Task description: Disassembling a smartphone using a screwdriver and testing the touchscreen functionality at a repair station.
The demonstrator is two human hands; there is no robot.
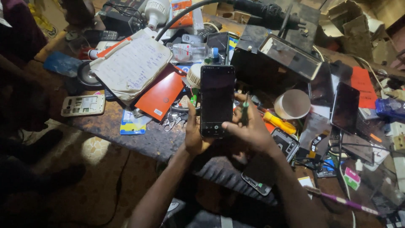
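A black smartphone (217, 100), slim with a dark, glossy screen, is held upright above the cluttered workbench (139, 137). It is gripped from below by the left hand (195, 134), while its lower edge is touched by the right hand (249, 128), which is closed around a green-handled screwdriver (244, 110).

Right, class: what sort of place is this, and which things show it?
Probably a phone repair bench: the left hand holds a dark smartphone, an opened phone lies nearby, and a yellow-handled screwdriver rests among clutter.
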